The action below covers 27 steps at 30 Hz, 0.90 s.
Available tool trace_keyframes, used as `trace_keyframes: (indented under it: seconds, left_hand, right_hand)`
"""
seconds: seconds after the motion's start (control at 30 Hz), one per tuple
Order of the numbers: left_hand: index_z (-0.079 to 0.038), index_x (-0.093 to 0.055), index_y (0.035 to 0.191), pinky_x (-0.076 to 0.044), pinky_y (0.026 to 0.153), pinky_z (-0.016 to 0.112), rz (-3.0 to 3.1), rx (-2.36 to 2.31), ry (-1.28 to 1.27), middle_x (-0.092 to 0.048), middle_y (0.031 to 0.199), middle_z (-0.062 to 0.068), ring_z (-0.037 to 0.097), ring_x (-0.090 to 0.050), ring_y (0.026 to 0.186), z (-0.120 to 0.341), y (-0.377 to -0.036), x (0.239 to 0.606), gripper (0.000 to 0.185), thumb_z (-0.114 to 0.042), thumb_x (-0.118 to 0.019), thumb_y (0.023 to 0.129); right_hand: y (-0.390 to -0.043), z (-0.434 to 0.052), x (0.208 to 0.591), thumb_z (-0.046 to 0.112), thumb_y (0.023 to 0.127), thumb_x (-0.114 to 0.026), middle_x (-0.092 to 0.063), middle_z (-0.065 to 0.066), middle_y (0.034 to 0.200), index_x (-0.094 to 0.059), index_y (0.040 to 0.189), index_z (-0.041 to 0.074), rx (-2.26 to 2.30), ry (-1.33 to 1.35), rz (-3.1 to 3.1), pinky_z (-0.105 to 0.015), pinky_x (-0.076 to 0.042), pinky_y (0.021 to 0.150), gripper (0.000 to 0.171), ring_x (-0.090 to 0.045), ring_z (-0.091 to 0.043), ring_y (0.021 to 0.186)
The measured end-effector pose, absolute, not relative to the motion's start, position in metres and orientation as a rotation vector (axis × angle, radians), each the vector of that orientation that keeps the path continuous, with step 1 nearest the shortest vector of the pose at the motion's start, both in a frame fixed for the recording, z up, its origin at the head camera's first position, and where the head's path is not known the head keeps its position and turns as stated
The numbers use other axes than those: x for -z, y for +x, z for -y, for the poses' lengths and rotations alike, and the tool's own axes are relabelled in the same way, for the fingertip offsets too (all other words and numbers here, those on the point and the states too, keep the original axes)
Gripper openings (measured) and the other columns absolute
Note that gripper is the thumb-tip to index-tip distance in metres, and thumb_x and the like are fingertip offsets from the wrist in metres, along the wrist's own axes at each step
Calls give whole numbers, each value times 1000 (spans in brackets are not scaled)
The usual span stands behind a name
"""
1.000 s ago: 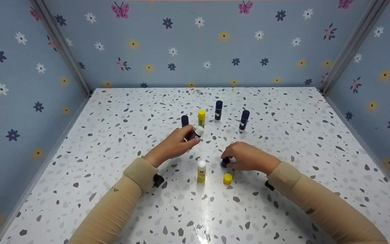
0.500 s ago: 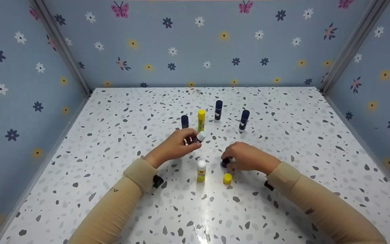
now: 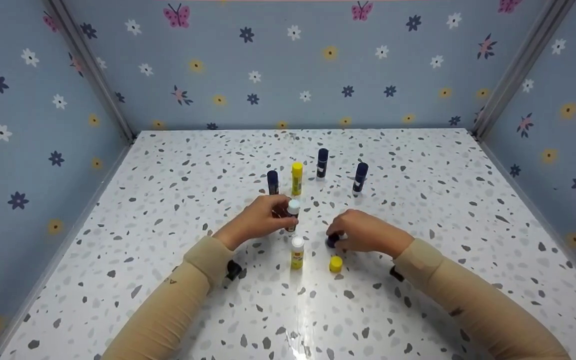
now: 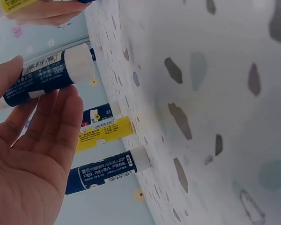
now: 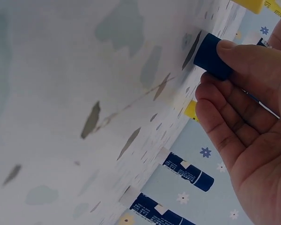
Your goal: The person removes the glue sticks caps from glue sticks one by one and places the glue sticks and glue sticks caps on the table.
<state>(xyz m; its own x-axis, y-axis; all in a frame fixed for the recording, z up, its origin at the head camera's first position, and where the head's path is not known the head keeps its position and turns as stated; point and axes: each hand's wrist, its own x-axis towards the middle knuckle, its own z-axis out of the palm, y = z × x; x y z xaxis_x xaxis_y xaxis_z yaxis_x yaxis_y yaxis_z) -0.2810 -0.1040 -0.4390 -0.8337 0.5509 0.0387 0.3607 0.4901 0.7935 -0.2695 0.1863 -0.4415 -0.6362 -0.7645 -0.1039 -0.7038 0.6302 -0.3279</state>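
As seen overhead, glue stick [image 3: 292, 214] between left fingers [image 3: 279, 210]

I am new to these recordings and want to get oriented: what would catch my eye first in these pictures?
Two hands in beige sleeves meet mid-table: the left hand holds a dark blue glue stick with a white end in its grip, and the right hand pinches a dark blue cap against the speckled table. Between them stands a yellow glue stick with a white top, beside a yellow cap.

Left hand [image 3: 260, 218] with blue glue stick [image 3: 292, 214]: lowered toward worktop [image 3: 168, 210]'s front edge; stick turned from tilted to near upright, white end uppermost.
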Motion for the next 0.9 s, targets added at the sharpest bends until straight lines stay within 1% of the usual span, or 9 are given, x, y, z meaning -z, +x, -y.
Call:
trace_keyframes:
  seconds: [0.13, 0.3, 0.47, 0.7, 0.9]
  left_hand:
    - [-9, -72, 105, -58, 89, 37, -2524, -1238, 802, -76, 103, 7, 16, -68, 94, 103, -281, 441, 17, -20, -82, 98]
    - [-10, -73, 101, -57, 85, 33, -2528, -1208, 821, -78, 100, 6, 13, -68, 89, 101, -281, 443, 17, -20, -85, 95]
    - [-9, -74, 99, -56, 82, 31, -2532, -1178, 821, -77, 97, 5, 13, -66, 85, 100, -280, 444, 17, -21, -86, 95]
    - [-8, -73, 98, -60, 86, 34, -2522, -1171, 815, -79, 101, 9, 20, -73, 92, 100, -281, 448, 17, -19, -86, 95]
    - [-7, -76, 103, -61, 88, 36, -2503, -1169, 814, -80, 104, 8, 17, -74, 93, 100, -282, 450, 17, -18, -86, 95]
  right_hand:
    - [-270, -187, 442, 1, 92, -82, -83, -6, 107, -83, 113, 7, 396, -1231, -2620, -42, -63, 92, 21, -77, -22, 99]
    - [-270, -188, 442, 0, 91, -81, -83, -4, 102, -83, 108, 7, 409, -1283, -2616, -41, -62, 89, 18, -76, -21, 93]
    - [-271, -187, 440, 2, 93, -81, -83, -5, 104, -83, 111, 8, 413, -1236, -2603, -41, -63, 91, 18, -77, -21, 96]
    - [-271, -187, 441, 2, 93, -81, -83, -6, 107, -83, 114, 6, 416, -1193, -2601, -42, -63, 93, 21, -78, -21, 99]
    - [-271, -187, 441, 2, 93, -81, -83, -6, 107, -82, 114, 6, 418, -1167, -2607, -41, -63, 92, 21, -77, -20, 98]
